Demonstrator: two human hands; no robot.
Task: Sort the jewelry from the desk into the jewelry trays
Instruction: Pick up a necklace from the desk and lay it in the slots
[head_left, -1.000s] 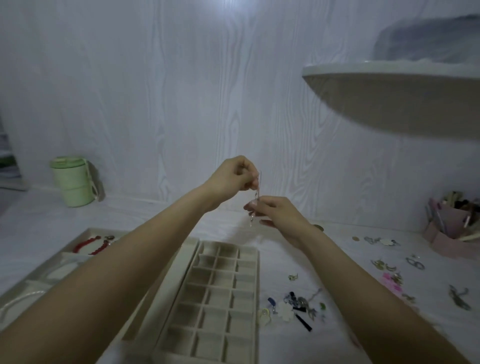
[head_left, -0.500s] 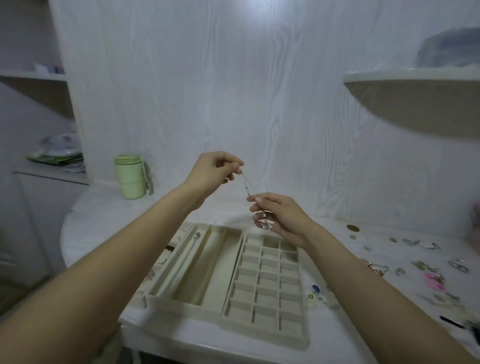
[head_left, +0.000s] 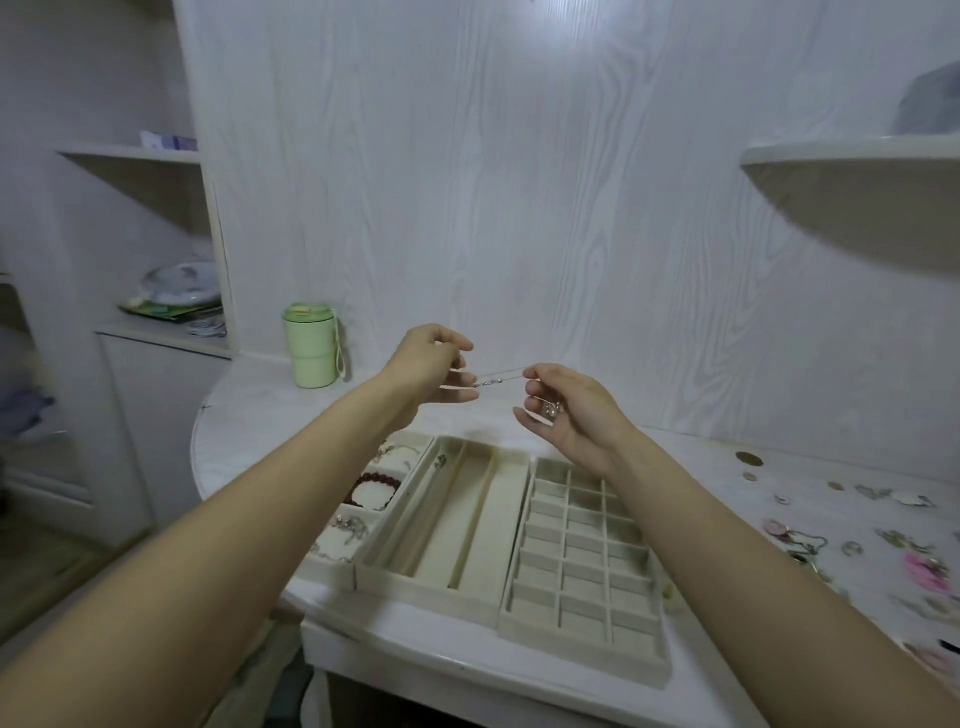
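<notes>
You hold a thin silver chain (head_left: 501, 375) stretched almost level between both hands, above the far end of the beige tray with long narrow channels (head_left: 457, 525), which serves here as the landmark. Your left hand (head_left: 431, 366) pinches one end between thumb and fingertips; your right hand (head_left: 563, 410) pinches the other end, with what looks like the rest of the chain, or a small pendant, gathered against its curled lower fingers. Judgement: the chain is kept taut so it stays untangled and can be laid lengthwise into a channel, which suits its shape. Right of the landmark, touching it, sits the beige tray of small square cells (head_left: 587, 561), better for rings and studs. Left of the landmark, a third beige tray (head_left: 332, 564) already carries a dark red bead bracelet (head_left: 374, 491) and some silver pieces. Further right of the landmark, loose jewelry (head_left: 852, 535) lies scattered on the white bench (head_left: 249, 415), so sorting appears far from finished. Beyond the landmark's left side stands a pale green lidded cup (head_left: 311, 345).
</notes>
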